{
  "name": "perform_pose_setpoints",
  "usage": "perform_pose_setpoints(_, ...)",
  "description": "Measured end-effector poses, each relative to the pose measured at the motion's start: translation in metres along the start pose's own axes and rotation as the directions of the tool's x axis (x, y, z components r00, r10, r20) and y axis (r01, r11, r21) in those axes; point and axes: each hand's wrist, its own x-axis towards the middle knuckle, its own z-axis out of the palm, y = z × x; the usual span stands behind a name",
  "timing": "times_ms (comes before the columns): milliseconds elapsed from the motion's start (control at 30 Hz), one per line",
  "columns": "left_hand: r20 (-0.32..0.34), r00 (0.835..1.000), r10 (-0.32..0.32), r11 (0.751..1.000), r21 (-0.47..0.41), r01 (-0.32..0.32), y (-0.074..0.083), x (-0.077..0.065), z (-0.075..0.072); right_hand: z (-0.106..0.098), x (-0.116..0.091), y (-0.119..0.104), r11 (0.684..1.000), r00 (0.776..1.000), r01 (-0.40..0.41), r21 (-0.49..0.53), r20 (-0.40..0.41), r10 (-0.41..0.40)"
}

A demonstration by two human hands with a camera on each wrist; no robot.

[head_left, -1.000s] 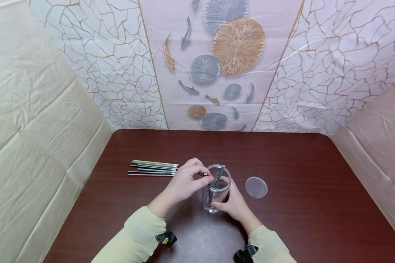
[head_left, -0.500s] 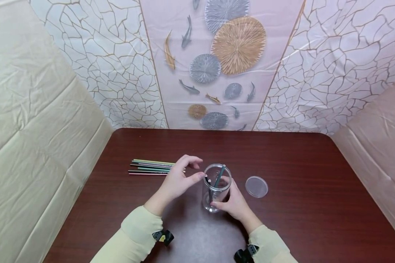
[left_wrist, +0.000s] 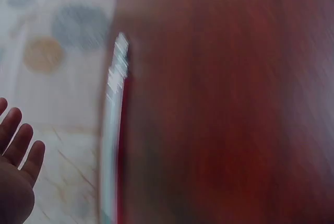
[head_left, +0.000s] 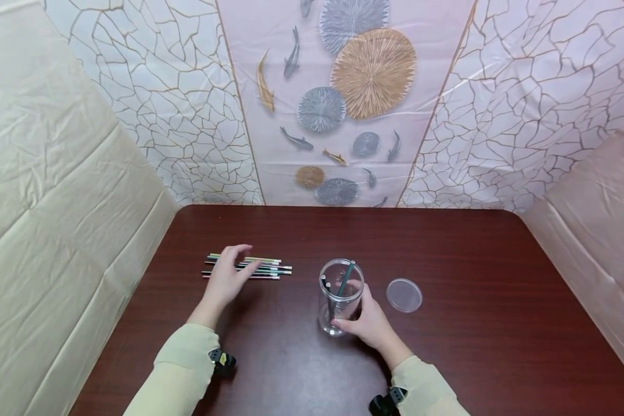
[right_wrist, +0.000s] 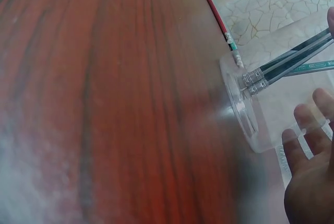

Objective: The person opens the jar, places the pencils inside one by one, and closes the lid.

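A clear jar [head_left: 338, 309] stands upright on the table, and my right hand [head_left: 372, 325] grips its right side. In it lean several pencils [right_wrist: 292, 59], dark ones and a green one, their metal-banded ends down at the jar's bottom in the right wrist view. On the left, my left hand [head_left: 225, 283] holds nothing, thumb and fingers apart. It hovers over a bundle of loose pencils [head_left: 270, 271], hiding the middle of them. The left wrist view shows this hand [left_wrist: 15, 182] with its fingers spread, beside blurred pencils [left_wrist: 110, 145].
A round clear lid [head_left: 404, 295] lies flat on the table, right of the jar. The dark red-brown table [head_left: 473, 254] ends at a patterned cloth backdrop [head_left: 338, 156]. Plain cream cloths hang at the left and right sides.
My left hand has let go of a dark pencil, now inside the jar, and moved left to the loose pencils. My right hand stays on the jar.
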Motion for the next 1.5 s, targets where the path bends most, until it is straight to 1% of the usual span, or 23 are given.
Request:
perform_pose_setpoints(67, 0.012, 0.999, -0.035, 0.996, 0.084, 0.034, -0.019, -0.004, -0.005, 0.001, 0.0, 0.0, 1.0, 1.0, -0.003, -0.011, 0.0, 0.003)
perform_pose_setpoints(167, 0.017, 0.997, -0.071, 0.978, 0.196, 0.066, -0.043, -0.011, -0.01, 0.001, 0.0, 0.0, 1.0, 1.0, -0.002, -0.015, 0.0, 0.002)
perform_pose_setpoints(267, 0.013, 0.993, -0.12, 0.955, 0.274, 0.112, -0.059, -0.017, -0.014, 0.002, 0.0, 0.0, 1.0, 1.0, 0.005, -0.011, 0.0, -0.005)
perform_pose_setpoints(333, 0.011, 0.987, -0.16, 0.939, 0.31, 0.149, -0.067, -0.021, -0.016, 0.002, 0.001, 0.001, 1.0, 1.0, 0.012, -0.004, 0.004, -0.012)
perform_pose_setpoints(433, 0.019, 0.982, -0.186, 0.92, 0.354, 0.167, -0.073, -0.024, -0.016, 0.001, 0.0, 0.0, 1.0, 1.0, 0.018, -0.005, 0.008, -0.018)
perform_pose_setpoints(500, 0.027, 0.983, -0.181, 0.911, 0.38, 0.158, -0.075, -0.025, -0.016, 0.0, 0.0, -0.001, 1.0, 1.0, 0.012, -0.014, 0.007, -0.012)
perform_pose_setpoints(667, 0.041, 0.992, -0.117, 0.898, 0.43, 0.088, -0.077, -0.023, -0.013, -0.004, -0.001, -0.006, 0.999, 1.0, -0.028, -0.019, 0.012, 0.028)
perform_pose_setpoints(767, 0.05, 0.994, -0.102, 0.886, 0.459, 0.068, -0.078, -0.024, -0.014, -0.006, -0.001, -0.014, 0.999, 0.999, -0.047, -0.016, 0.016, 0.047)
perform_pose_setpoints(833, 0.053, 0.992, -0.114, 0.878, 0.472, 0.076, -0.08, -0.025, -0.016, -0.007, -0.002, -0.022, 0.999, 0.999, -0.03, -0.02, 0.018, 0.03)
perform_pose_setpoints(933, 0.051, 0.988, -0.145, 0.866, 0.489, 0.102, -0.083, -0.027, -0.02, -0.007, -0.002, -0.023, 1.0, 1.0, -0.013, -0.022, 0.022, 0.014)
perform_pose_setpoints(1033, 0.037, 0.986, -0.165, 0.868, 0.481, 0.127, -0.085, -0.029, -0.025, -0.005, -0.001, -0.013, 1.0, 1.0, -0.003, -0.02, 0.024, 0.003)
perform_pose_setpoints(1100, 0.037, 0.986, -0.164, 0.872, 0.473, 0.127, -0.087, -0.03, -0.026, -0.003, 0.0, -0.005, 1.0, 1.0, 0.004, -0.012, 0.019, -0.004)
perform_pose_setpoints(1200, 0.049, 0.989, -0.142, 0.885, 0.454, 0.105, -0.088, -0.031, -0.028, -0.001, 0.0, 0.001, 0.999, 0.999, 0.035, 0.009, 0.01, -0.035)
perform_pose_setpoints(1333, 0.074, 0.991, -0.114, 0.895, 0.441, 0.07, -0.086, -0.031, -0.031, 0.0, 0.001, 0.003, 0.998, 0.998, 0.065, 0.025, 0.009, -0.066)
perform_pose_setpoints(1367, 0.077, 0.991, -0.107, 0.9, 0.431, 0.064, -0.085, -0.03, -0.032, 0.0, 0.001, -0.003, 0.998, 0.998, 0.064, 0.023, 0.013, -0.065)
perform_pose_setpoints(1467, 0.1, 0.991, -0.087, 0.926, 0.374, 0.044, -0.08, -0.028, -0.038, 0.001, 0.002, -0.003, 0.997, 0.997, 0.068, 0.024, 0.02, -0.069)
perform_pose_setpoints(1500, 0.105, 0.99, -0.089, 0.937, 0.347, 0.048, -0.076, -0.027, -0.04, 0.002, 0.003, -0.003, 0.997, 0.997, 0.068, 0.029, 0.022, -0.069)
